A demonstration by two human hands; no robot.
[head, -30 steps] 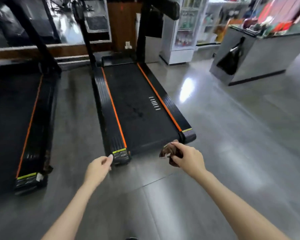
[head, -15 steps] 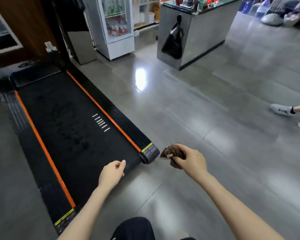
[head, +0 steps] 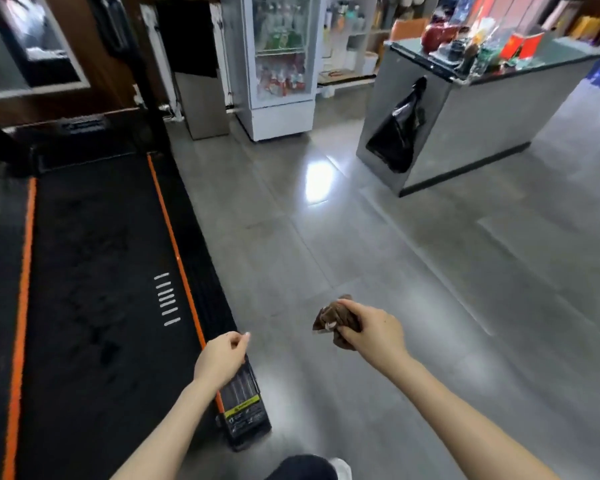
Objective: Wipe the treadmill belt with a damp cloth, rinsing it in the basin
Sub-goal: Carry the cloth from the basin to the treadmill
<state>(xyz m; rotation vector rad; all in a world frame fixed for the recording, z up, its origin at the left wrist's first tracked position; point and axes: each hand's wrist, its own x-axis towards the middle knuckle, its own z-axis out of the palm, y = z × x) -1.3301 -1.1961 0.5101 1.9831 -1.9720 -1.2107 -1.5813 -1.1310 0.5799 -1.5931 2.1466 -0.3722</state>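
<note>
Cloth (head: 333, 320): brown, crumpled into a small wad, with a pale tag showing at its lower edge. I hold it in my right hand (head: 371, 336), fingers and thumb curled round it, the bulk sticking out left of my knuckles, in the air over the grey floor (head: 395, 254), right of the treadmill.

My left hand (head: 220, 358): loosely curled, holding nothing, above the rear end of the right side rail (head: 201, 271).

Treadmill belt (head: 94, 289): black, orange-edged, left of both hands.

Open floor runs ahead and rightward to a steel counter (head: 482, 109) hung with a black bag (head: 395, 133).
</note>
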